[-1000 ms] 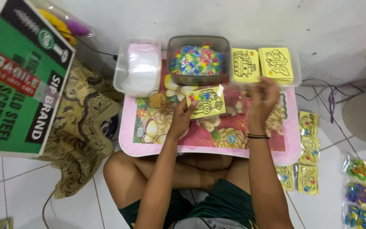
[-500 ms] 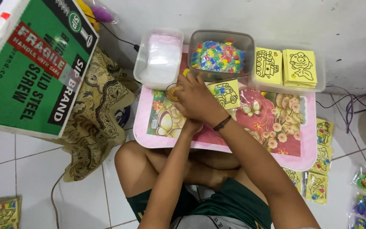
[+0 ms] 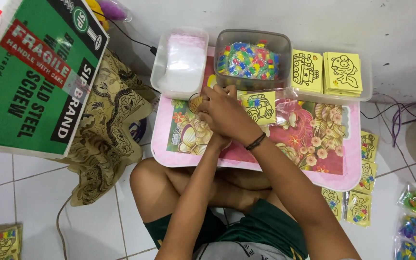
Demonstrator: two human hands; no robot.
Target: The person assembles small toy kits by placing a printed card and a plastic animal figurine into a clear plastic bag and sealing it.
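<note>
Both hands stay bunched together over the small round object [image 3: 196, 102] at centre frame, as half a second ago; the yellow car card in its clear bag [image 3: 260, 107] lies just right of them. Right hand [image 3: 227, 115] covers the left hand [image 3: 207, 98], so neither grip can be told. That round object is mostly hidden. Beyond, on the pink floral worktop [image 3: 314, 144], sit a tub of coloured pieces [image 3: 251, 60] and a tray of yellow cards [image 3: 328, 72].
</note>
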